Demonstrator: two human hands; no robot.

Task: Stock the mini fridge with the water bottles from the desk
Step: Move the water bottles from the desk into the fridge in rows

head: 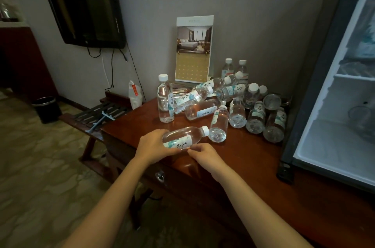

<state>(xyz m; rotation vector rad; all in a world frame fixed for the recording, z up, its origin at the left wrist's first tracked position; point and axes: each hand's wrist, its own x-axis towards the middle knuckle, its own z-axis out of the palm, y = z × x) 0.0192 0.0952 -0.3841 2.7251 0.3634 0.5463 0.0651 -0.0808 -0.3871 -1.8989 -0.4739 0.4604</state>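
A wooden desk (243, 158) stands against a grey wall. Above the desk's front edge a water bottle (185, 136) lies sideways in the left hand (154, 144), whose fingers wrap its base. The right hand (205, 154) touches its underside with bent fingertips; whether it truly grips cannot be told. More bottles (199, 110) crowd the desk's back. The open mini fridge (332, 146) sits on the desk's right end.

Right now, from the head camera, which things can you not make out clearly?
Mini fridge, head view: right edge cuts it off; shelf contents blurred.
Bottle pile, head view: front bottles hide back ones; count unsure.
Right hand, head view: held bottle, gripped by left hand, hides its fingertips; grip unclear.
Calendar text: too small.
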